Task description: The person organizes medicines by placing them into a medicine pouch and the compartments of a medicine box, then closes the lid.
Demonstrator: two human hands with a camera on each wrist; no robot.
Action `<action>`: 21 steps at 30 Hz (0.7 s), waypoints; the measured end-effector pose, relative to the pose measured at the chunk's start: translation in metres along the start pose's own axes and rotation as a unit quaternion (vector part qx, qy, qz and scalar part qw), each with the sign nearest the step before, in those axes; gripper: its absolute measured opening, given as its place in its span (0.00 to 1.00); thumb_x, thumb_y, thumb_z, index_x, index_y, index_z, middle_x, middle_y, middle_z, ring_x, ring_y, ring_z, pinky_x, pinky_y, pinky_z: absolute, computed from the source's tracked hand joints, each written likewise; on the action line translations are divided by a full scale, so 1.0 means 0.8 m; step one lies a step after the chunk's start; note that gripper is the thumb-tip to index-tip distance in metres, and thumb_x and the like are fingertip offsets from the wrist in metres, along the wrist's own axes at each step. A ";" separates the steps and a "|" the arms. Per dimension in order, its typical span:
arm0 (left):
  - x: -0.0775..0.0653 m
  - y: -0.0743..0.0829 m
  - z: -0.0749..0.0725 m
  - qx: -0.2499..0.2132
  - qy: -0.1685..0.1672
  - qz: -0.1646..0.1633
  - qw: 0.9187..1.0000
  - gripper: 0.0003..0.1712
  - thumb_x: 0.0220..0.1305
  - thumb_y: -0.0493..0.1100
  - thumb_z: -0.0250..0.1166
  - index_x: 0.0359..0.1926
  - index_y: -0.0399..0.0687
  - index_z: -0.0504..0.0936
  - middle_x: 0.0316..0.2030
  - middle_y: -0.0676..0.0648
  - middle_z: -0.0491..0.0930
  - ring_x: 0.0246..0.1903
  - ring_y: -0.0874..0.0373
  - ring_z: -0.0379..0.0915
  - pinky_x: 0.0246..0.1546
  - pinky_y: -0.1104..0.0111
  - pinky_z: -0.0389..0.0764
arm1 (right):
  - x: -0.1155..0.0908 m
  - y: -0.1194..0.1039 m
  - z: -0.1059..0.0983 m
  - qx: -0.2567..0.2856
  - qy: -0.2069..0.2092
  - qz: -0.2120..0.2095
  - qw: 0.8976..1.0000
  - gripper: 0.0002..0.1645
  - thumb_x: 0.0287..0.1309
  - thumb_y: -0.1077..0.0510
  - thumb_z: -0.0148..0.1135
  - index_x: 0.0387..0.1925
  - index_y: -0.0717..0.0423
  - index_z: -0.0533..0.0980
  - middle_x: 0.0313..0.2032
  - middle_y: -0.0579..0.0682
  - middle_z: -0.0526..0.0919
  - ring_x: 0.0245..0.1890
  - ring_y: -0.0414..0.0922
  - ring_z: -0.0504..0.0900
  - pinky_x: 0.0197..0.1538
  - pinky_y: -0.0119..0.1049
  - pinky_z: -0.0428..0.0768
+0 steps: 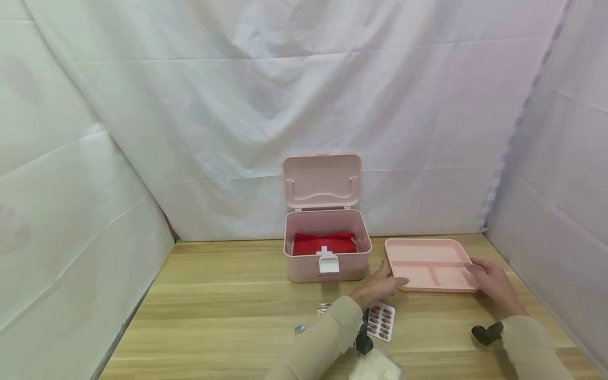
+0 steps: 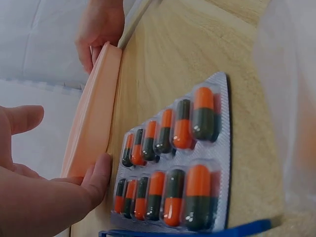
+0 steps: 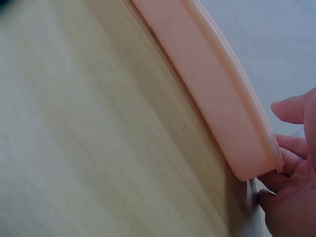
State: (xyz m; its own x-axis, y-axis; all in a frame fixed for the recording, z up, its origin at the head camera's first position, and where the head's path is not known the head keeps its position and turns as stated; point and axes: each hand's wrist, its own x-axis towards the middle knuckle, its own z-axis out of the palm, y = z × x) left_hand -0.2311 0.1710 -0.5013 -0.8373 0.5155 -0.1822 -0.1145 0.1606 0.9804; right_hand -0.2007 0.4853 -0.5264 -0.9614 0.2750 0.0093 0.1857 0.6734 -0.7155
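Observation:
A shallow pink divided tray (image 1: pixel 429 268) with three compartments lies low over the wooden table at the right. My left hand (image 1: pixel 377 287) is at its left end. In the left wrist view, the fingers (image 2: pixel 100 175) touch the tray's end wall while the thumb stands away above the rim. At the opposite end is my right hand (image 1: pixel 494 282). Its fingers (image 3: pixel 291 146) rest against the tray's end and lower corner, with the thumb raised apart from the rim. Close by my left wrist, a blister pack (image 2: pixel 170 153) of orange-and-dark-green capsules lies on the table.
Left of the tray stands an open pink box (image 1: pixel 304 269), its lid (image 1: pixel 323 179) upright and a red pouch (image 1: pixel 313 244) inside. Small silvery packs (image 1: pixel 300 330) and a whitish plastic bag (image 1: pixel 375 367) lie near my left forearm. White cloth (image 1: pixel 237 105) encloses the table.

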 end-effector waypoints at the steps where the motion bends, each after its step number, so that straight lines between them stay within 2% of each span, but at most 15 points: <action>1: 0.000 0.000 0.000 -0.006 -0.001 0.003 1.000 0.41 0.65 0.42 0.65 0.76 0.52 0.57 0.69 0.48 0.66 0.65 0.52 0.65 0.60 0.51 0.73 | -0.001 -0.003 0.001 0.006 0.002 0.005 1.000 0.42 0.75 0.41 0.41 0.68 0.77 0.59 0.64 0.80 0.60 0.65 0.74 0.60 0.62 0.68 0.61; 4: 0.000 0.001 0.002 -0.012 0.009 0.012 1.000 0.46 0.63 0.42 0.66 0.77 0.56 0.54 0.71 0.50 0.65 0.69 0.52 0.61 0.65 0.51 0.68 | -0.003 -0.013 0.004 0.025 0.013 0.025 0.999 0.45 0.74 0.39 0.40 0.70 0.75 0.55 0.65 0.80 0.59 0.65 0.75 0.59 0.62 0.68 0.61; 8: -0.002 0.007 0.007 -0.003 0.041 0.015 0.999 0.51 0.60 0.46 0.70 0.78 0.58 0.51 0.73 0.52 0.61 0.71 0.57 0.58 0.70 0.58 0.62 | -0.004 -0.028 0.004 0.064 0.044 0.044 0.996 0.48 0.72 0.35 0.41 0.72 0.71 0.53 0.68 0.77 0.58 0.65 0.72 0.60 0.63 0.69 0.60; 11: -0.004 0.012 0.010 0.006 0.058 0.037 0.998 0.51 0.59 0.47 0.70 0.78 0.55 0.51 0.73 0.51 0.62 0.70 0.59 0.59 0.70 0.62 0.62 | -0.007 -0.039 -0.001 0.073 0.066 0.031 0.995 0.48 0.72 0.36 0.42 0.72 0.72 0.52 0.67 0.78 0.57 0.64 0.72 0.60 0.62 0.70 0.59; 13: -0.007 0.016 0.011 0.031 0.072 0.052 0.996 0.50 0.60 0.50 0.70 0.78 0.54 0.52 0.72 0.51 0.62 0.70 0.60 0.60 0.69 0.64 0.63 | -0.009 -0.045 -0.005 0.069 0.074 0.008 0.995 0.47 0.72 0.38 0.44 0.71 0.74 0.51 0.66 0.79 0.58 0.63 0.73 0.60 0.61 0.70 0.59; 14: -0.008 0.018 0.011 0.044 0.079 0.059 0.994 0.50 0.60 0.51 0.69 0.77 0.54 0.53 0.73 0.51 0.62 0.70 0.60 0.60 0.69 0.64 0.63 | -0.010 -0.048 -0.007 0.063 0.078 -0.006 0.995 0.47 0.72 0.39 0.45 0.71 0.75 0.51 0.65 0.79 0.59 0.63 0.73 0.61 0.61 0.67 0.61; 15: -0.010 0.021 0.011 0.056 0.086 0.067 0.992 0.50 0.60 0.52 0.69 0.77 0.54 0.53 0.73 0.50 0.61 0.70 0.59 0.58 0.70 0.63 0.62 | -0.011 -0.049 -0.009 0.059 0.080 -0.017 0.995 0.46 0.72 0.40 0.46 0.72 0.73 0.50 0.65 0.79 0.59 0.62 0.72 0.61 0.63 0.61 0.65; 17: -0.013 0.026 0.011 0.085 0.102 0.071 0.989 0.50 0.60 0.55 0.68 0.77 0.55 0.53 0.73 0.49 0.59 0.71 0.59 0.55 0.71 0.63 0.60 | -0.014 -0.052 -0.013 0.056 0.080 -0.042 0.994 0.45 0.72 0.40 0.48 0.75 0.66 0.50 0.66 0.77 0.61 0.60 0.61 0.68 0.56 0.45 0.73; 18: -0.014 0.029 0.011 0.097 0.110 0.072 0.987 0.50 0.60 0.56 0.68 0.77 0.56 0.53 0.74 0.48 0.58 0.72 0.58 0.54 0.71 0.62 0.60 | -0.015 -0.053 -0.016 0.054 0.077 -0.052 0.994 0.44 0.72 0.41 0.48 0.76 0.62 0.50 0.67 0.75 0.60 0.55 0.54 0.72 0.50 0.38 0.74; 20: -0.016 0.035 0.011 0.106 0.119 0.078 0.984 0.49 0.61 0.57 0.67 0.78 0.58 0.53 0.73 0.46 0.57 0.72 0.56 0.54 0.71 0.59 0.60 | -0.019 -0.056 -0.021 0.055 0.066 -0.065 0.994 0.42 0.72 0.40 0.48 0.78 0.52 0.48 0.70 0.72 0.57 0.48 0.36 0.71 0.40 0.27 0.71; 21: -0.018 0.038 0.011 0.109 0.121 0.080 0.983 0.49 0.61 0.57 0.67 0.78 0.59 0.52 0.73 0.45 0.58 0.71 0.55 0.54 0.70 0.58 0.60 | -0.021 -0.057 -0.023 0.055 0.061 -0.069 0.994 0.42 0.72 0.40 0.48 0.78 0.48 0.48 0.71 0.72 0.55 0.45 0.31 0.69 0.36 0.24 0.70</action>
State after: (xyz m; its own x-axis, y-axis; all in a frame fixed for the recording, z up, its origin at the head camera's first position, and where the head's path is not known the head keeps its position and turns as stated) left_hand -0.2177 0.1757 -0.4697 -0.9411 0.3375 0.0215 0.1239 0.2851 0.9505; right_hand -0.1896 0.4626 -0.4806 -0.9433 0.2704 0.1927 0.0232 0.6326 -0.7741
